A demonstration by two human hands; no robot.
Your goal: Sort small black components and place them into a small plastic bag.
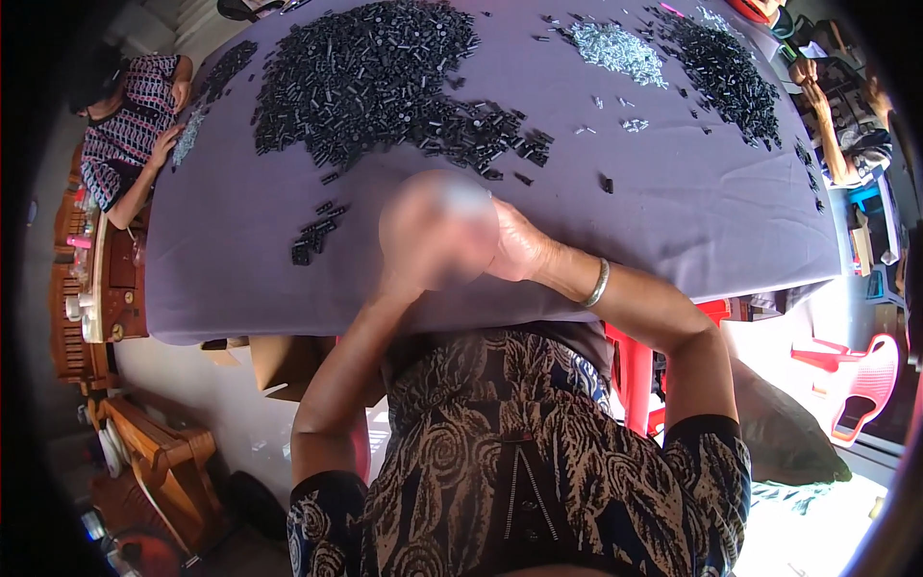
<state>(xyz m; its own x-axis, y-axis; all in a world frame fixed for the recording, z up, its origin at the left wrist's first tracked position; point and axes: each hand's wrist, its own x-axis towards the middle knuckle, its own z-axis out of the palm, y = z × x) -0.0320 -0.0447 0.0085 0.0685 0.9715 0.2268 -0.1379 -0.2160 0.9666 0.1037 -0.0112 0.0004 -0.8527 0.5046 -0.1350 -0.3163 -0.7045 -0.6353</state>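
My left hand [411, 248] and my right hand [520, 242] come together over the near middle of the table. A round blur covers the left hand and the fingers of the right, so what they hold, if anything, cannot be made out. A pale patch shows inside the blur. Beyond my hands spreads a large heap of small black cylinder-shaped pieces [361, 82]. Left of my left hand lies a small cluster of the same black pieces [312, 236]. A single black piece [607, 183] rests to the right of my right hand.
A purple cloth [711, 221] covers the table. Small clear pieces [620, 55] and another black heap [726, 82] lie at the far right. A person [135, 125] works at the left edge; another person's arm [827, 130] shows at the right. A red chair [865, 385] stands right.
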